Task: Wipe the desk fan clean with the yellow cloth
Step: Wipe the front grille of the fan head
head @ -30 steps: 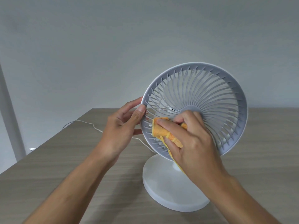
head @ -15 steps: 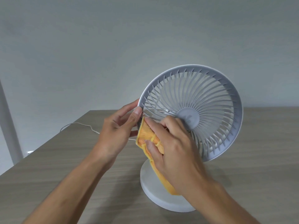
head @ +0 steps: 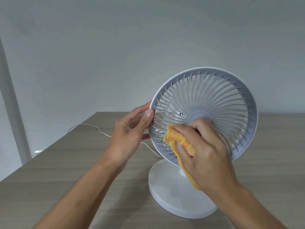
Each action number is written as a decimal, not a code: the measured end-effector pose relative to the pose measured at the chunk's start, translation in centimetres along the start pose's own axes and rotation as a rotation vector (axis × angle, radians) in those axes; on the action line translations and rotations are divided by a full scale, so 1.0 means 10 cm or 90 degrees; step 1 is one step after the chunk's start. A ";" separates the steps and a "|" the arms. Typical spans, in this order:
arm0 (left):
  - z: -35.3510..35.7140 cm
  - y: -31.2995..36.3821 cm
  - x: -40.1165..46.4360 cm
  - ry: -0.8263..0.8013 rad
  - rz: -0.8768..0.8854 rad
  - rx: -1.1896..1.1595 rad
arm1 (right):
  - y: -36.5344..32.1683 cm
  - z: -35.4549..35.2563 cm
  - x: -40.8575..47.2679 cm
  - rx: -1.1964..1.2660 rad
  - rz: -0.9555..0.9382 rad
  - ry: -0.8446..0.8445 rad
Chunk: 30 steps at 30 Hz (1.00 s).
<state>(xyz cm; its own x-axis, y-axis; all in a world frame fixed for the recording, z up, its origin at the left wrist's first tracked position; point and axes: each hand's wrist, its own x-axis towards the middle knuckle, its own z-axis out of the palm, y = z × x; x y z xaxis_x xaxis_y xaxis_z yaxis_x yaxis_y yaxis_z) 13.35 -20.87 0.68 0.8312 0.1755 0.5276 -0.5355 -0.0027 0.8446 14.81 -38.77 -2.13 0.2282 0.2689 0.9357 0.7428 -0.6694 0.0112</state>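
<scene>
We wipe the lower grille of the desk fan with a yellow cloth.

Nearest us, our right hand (head: 204,151) is curled closed around the bunched yellow cloth (head: 177,139), pressing it on the grille at about 7 o'clock from the hub. Our left hand (head: 130,129) pinches the white desk fan (head: 214,100) rim at 9 o'clock, thumb in front. The fan stands on the wooden desk (head: 66,171); its white cord (head: 92,127) trails off behind the left hand.
</scene>
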 end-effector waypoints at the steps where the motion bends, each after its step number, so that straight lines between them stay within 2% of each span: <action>1: 0.00 0.00 0.00 -0.001 -0.004 -0.004 | -0.02 0.03 -0.01 -0.008 -0.002 -0.014; 10: -0.06 0.00 0.04 -0.033 -0.043 -0.040 | -0.36 0.22 0.20 0.065 0.062 -0.046; 19: -0.01 -0.05 0.03 -0.022 -0.003 -0.014 | -0.24 -0.08 0.01 0.029 0.025 -0.137; 24: 0.08 -0.12 -0.15 -0.007 0.001 0.028 | -0.05 -0.40 -0.42 0.000 -0.002 -0.093; 26: 0.13 -0.24 -0.30 0.003 -0.019 0.057 | 0.04 -0.53 -0.73 0.001 0.035 -0.090; 30: 0.18 -0.57 -0.75 -0.017 -0.074 0.171 | 0.28 -0.62 -1.10 0.008 0.170 -0.166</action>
<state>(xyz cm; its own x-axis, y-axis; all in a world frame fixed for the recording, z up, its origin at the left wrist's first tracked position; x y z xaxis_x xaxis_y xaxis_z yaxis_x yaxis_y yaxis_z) 10.46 -23.98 -7.86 0.8903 0.1646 0.4247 -0.3801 -0.2451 0.8919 10.44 -47.87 -10.18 0.5665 0.2538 0.7840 0.6428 -0.7315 -0.2276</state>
